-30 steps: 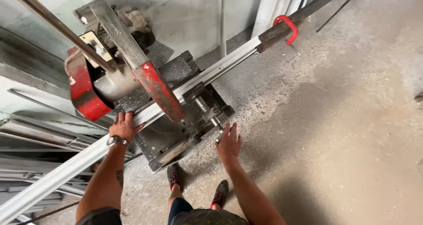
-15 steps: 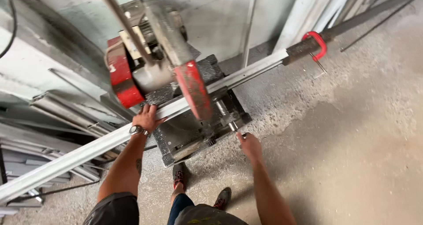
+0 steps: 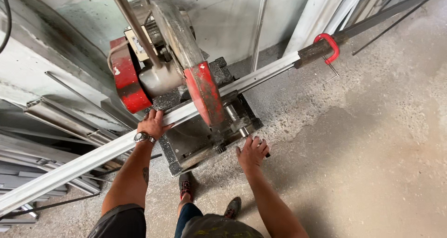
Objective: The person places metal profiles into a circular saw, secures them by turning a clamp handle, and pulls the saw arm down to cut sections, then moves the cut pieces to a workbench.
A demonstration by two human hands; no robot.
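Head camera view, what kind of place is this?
Probably a metal workshop: a red chop saw sits on a rough concrete floor, with a long metal profile across it and stacked profiles alongside.

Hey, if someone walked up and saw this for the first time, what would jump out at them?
First the red and grey chop saw on the concrete floor, its blade guard raised above a long pale metal rail that runs across its base. The left hand presses on that rail beside the saw, and the right hand is at the vise handle at the front of the base. A red clamp grips the rail's far end, upper right.
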